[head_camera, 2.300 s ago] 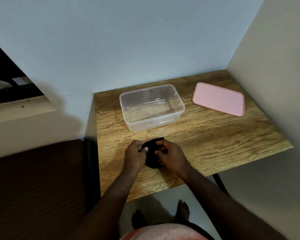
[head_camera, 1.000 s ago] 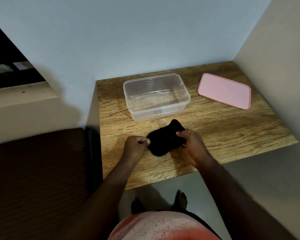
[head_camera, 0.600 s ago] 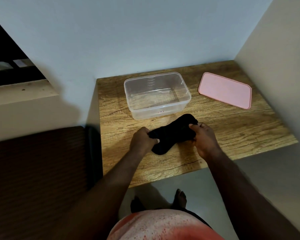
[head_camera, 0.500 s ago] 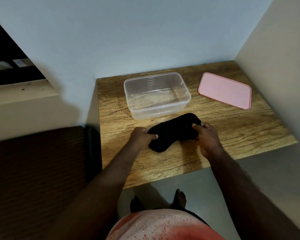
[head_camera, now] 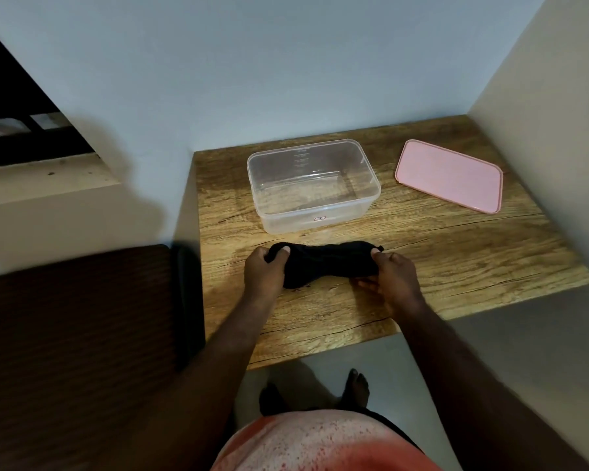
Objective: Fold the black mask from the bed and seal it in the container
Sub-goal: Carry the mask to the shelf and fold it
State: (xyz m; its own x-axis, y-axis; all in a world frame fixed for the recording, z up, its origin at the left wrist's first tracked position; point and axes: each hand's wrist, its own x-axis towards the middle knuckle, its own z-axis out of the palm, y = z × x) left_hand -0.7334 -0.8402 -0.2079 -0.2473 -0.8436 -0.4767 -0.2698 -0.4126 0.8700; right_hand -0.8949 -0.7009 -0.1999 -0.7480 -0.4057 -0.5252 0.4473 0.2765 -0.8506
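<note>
The black mask [head_camera: 327,265] lies stretched out sideways on the wooden table [head_camera: 456,260], just in front of the clear plastic container [head_camera: 312,185]. My left hand [head_camera: 264,270] pinches the mask's left end and my right hand [head_camera: 390,271] pinches its right end. The container stands open with nothing in it. Its pink lid [head_camera: 449,175] lies flat at the table's back right, apart from the container.
A dark brown bed surface [head_camera: 68,334] sits low on the left beside the table. Walls close in behind the table and on its right. My bare feet [head_camera: 354,389] stand on the floor under the table's front edge.
The mask went from a bunched lump between both hands to spread wide. My right hand pulled its end to the right while my left hand held the other end.
</note>
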